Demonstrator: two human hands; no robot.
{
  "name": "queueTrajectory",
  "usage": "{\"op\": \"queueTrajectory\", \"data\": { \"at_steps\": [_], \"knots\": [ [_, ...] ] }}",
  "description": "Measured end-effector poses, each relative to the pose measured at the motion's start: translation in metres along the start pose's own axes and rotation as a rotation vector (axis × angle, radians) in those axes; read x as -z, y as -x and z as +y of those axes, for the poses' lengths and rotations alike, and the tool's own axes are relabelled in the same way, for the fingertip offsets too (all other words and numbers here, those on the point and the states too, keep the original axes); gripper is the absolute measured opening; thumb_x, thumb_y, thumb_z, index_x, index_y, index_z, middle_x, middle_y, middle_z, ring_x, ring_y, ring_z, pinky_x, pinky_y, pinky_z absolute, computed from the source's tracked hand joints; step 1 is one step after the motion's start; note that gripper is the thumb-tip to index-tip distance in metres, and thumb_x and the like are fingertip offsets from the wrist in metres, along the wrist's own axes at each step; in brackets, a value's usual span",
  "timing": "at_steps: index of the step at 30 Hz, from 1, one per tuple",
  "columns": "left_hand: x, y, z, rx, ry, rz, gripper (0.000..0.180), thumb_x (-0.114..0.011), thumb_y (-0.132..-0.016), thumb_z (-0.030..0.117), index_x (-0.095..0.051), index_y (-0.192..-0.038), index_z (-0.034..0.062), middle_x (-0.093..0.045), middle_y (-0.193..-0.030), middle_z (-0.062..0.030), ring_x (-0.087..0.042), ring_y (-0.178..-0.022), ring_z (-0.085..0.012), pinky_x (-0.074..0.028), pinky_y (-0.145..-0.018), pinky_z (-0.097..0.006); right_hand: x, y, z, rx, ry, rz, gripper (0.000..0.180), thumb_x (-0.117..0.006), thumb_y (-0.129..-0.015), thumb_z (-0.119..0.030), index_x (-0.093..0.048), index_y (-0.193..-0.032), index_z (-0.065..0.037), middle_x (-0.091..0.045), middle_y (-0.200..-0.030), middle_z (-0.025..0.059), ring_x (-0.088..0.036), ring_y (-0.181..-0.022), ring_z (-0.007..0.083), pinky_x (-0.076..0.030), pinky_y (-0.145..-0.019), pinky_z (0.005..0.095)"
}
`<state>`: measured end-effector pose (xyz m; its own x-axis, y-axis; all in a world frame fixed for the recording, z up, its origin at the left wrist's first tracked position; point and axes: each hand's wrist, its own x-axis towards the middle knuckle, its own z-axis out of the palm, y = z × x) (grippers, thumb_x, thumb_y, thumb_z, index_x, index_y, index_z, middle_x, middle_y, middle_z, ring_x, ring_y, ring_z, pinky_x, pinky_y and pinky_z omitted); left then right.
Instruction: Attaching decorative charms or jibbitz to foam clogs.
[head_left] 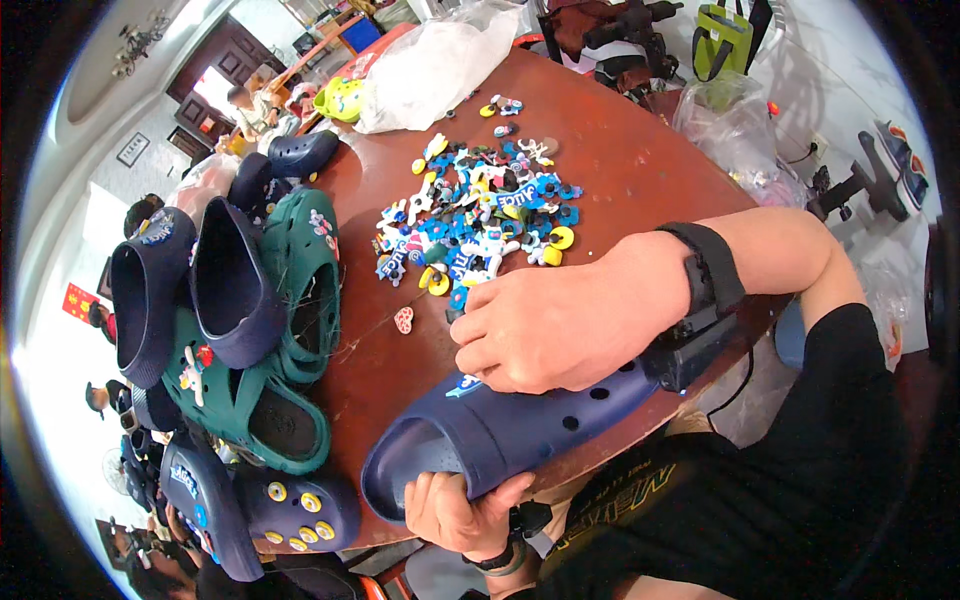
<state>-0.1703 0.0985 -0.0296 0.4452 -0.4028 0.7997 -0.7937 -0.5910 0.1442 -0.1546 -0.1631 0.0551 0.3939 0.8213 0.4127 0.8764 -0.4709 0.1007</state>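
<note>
A dark blue clog [520,425] lies at the table's near edge, its open heel facing left. My left hand [455,515] is closed around the heel rim, thumb outside. Bent over the clog's upper is my right hand [575,325], its fingers curled down and closed; what is under the fingertips is hidden. A blue and white shoe charm [463,386] peeks out beneath those fingers, against the clog. Beyond the right hand spreads a pile of colourful shoe charms [490,215]. One heart-shaped charm [404,320] lies apart, left of my right hand.
Green clogs [300,270] and dark blue clogs [240,290] are stacked along the table's left side, some with charms fitted. A clear plastic bag [435,70] and a lime-green clog [340,100] sit at the far end of the brown table [620,150]. Other people are in the background.
</note>
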Motion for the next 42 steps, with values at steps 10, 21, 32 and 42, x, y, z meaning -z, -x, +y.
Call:
{"op": "queueTrajectory", "data": {
  "at_steps": [10,21,32,42],
  "knots": [
    [-0.001,-0.001,0.005,0.077,-0.015,0.002,0.067,-0.069,-0.073,0.067,-0.047,-0.069,0.0049,-0.04,-0.059,-0.0081,-0.041,-0.052,-0.029,-0.028,-0.052,-0.038,0.02,0.055,0.049,-0.553,-0.241,0.295,0.016,-0.061,-0.085,-0.013,-0.069,-0.087,0.0,-0.068,-0.085,0.0178,-0.066,-0.082,0.0348,-0.052,-0.074,0.0433],
    [-0.005,-0.001,0.004,0.1,-0.076,0.034,0.066,-0.068,-0.076,0.066,-0.049,-0.074,0.0028,-0.038,-0.06,-0.01,-0.04,-0.054,-0.031,-0.028,-0.052,-0.039,-0.028,0.113,0.09,-0.893,-0.107,0.3,0.017,-0.067,-0.085,-0.02,-0.072,-0.09,-0.005,-0.066,-0.09,0.0159,-0.062,-0.09,0.0352,-0.049,-0.078,0.0461],
    [-0.005,0.002,0.001,0.084,-0.071,0.054,0.067,-0.066,-0.077,0.068,-0.049,-0.076,0.003,-0.04,-0.061,-0.0102,-0.04,-0.052,-0.0314,-0.028,-0.052,-0.039,-0.018,0.109,0.08,-0.797,-0.371,0.123,0.019,-0.07,-0.079,-0.007,-0.073,-0.097,-0.003,-0.07,-0.093,0.0158,-0.067,-0.089,0.0288,-0.052,-0.078,0.0407],
    [-0.007,0.001,0.002,0.085,-0.058,0.07,0.068,-0.066,-0.075,0.07,-0.049,-0.073,0.0041,-0.04,-0.061,-0.01,-0.04,-0.053,-0.0312,-0.029,-0.052,-0.039,-0.017,0.127,0.079,-0.929,-0.213,0.303,0.017,-0.065,-0.085,-0.006,-0.071,-0.1,-0.003,-0.069,-0.092,0.0167,-0.067,-0.091,0.0315,-0.052,-0.078,0.042]
  ]
}}
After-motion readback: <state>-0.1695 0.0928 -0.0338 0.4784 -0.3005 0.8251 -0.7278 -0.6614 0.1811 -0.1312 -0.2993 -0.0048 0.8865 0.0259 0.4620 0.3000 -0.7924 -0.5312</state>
